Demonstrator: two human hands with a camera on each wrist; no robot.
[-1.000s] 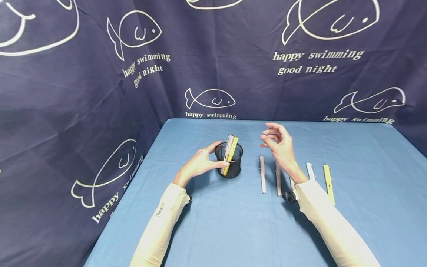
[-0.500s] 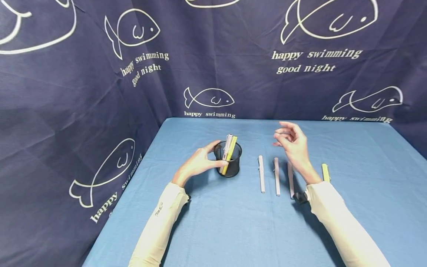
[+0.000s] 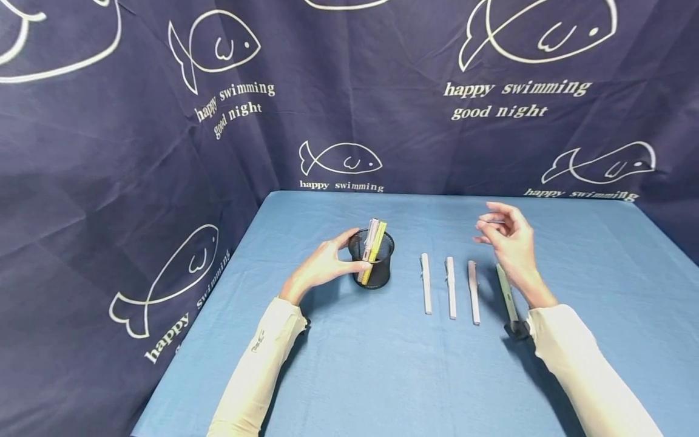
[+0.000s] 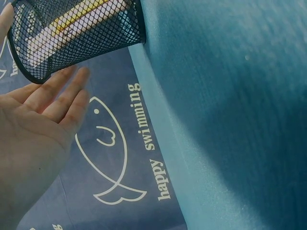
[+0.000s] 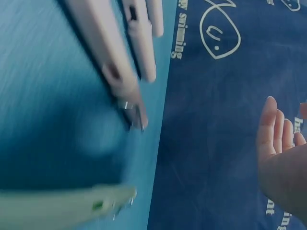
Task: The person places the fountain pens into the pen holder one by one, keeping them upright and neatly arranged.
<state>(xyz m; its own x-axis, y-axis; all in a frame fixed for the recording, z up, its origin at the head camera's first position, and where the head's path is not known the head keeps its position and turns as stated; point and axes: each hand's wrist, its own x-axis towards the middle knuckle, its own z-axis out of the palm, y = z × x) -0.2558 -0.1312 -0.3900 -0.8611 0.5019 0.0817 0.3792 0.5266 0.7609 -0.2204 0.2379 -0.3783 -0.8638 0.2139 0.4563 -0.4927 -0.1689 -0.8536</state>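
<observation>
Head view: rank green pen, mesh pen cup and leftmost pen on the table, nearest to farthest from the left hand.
1. Mesh pen cup, held by the left hand
2. Leftmost pen on the table, right of the cup
3. Green pen, farthest right

there is one mesh cup (image 3: 380, 276), and in it show one pinkish pen (image 3: 371, 237) and one yellow pen (image 3: 379, 241), making two. on the one worktop (image 3: 382, 376) show three pale pens (image 3: 451, 289) and one green pen (image 3: 507, 294), making four. one left hand (image 3: 326, 264) and one right hand (image 3: 512, 243) make two hands, with two cream sleeves (image 3: 259, 370).
</observation>
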